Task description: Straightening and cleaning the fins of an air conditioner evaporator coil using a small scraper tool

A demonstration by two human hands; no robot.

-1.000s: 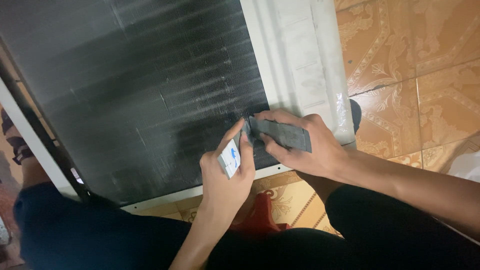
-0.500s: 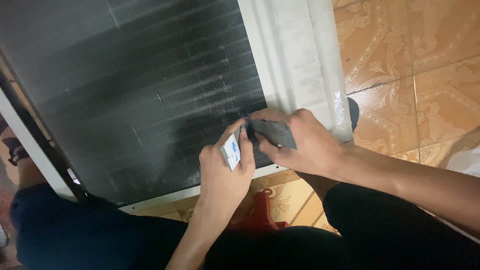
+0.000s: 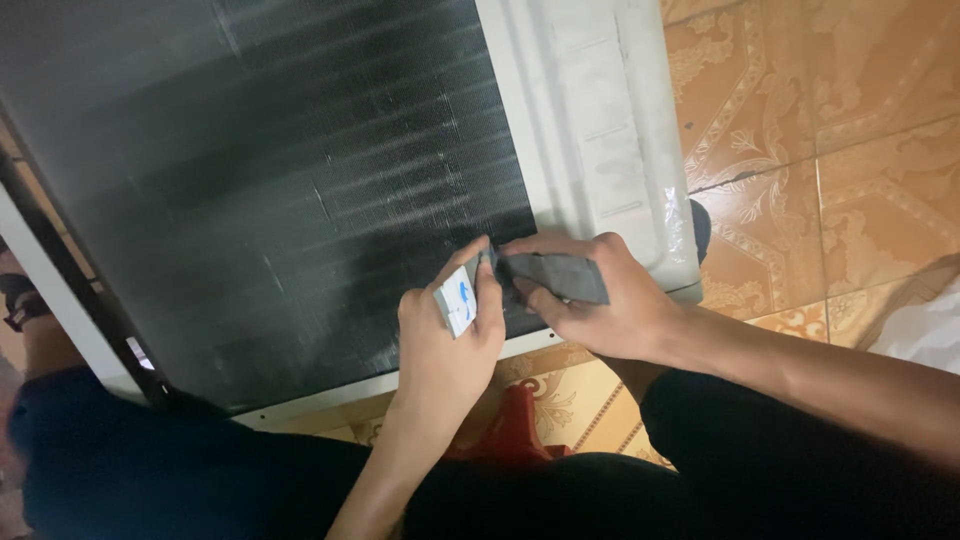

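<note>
at the far left edge a dark strap-like thing (image 3: 18, 300) lies half out of the picture, too cut off to make out. beside it a white frame bar (image 3: 60, 305) runs down the left side of a big dark finned panel (image 3: 280, 180), whose top and left corners are cut off by the picture's edge. the fins are fine, and pale scuffed streaks cross them near the middle. along the bottom, dark trouser legs (image 3: 200, 480) hide the panel's lower left corner.

the left hand (image 3: 445, 335) is closed around a small white and blue card-like piece (image 3: 458, 303), pinched between thumb and fingers, with its upper fingertips resting on the fins; most of the piece is hidden by the hand. just to the right, touching it, the right hand (image 3: 600, 300) is closed on a flat dark grey rectangular piece (image 3: 555, 278), pressing it against the panel's lower right corner; whether it is a pad, a comb or a cloth cannot be told. below the hands a bit of a red thing (image 3: 515, 430) shows between the knees, mostly hidden.

right of the panel is its white side casing (image 3: 600, 130), dusty, with clear film at its lower edge. a dark round thing (image 3: 700, 225) peeks from behind that casing. the orange patterned tile floor (image 3: 820, 120) fills the right side, and a white thing (image 3: 925, 330) is cut off at the right edge.
</note>
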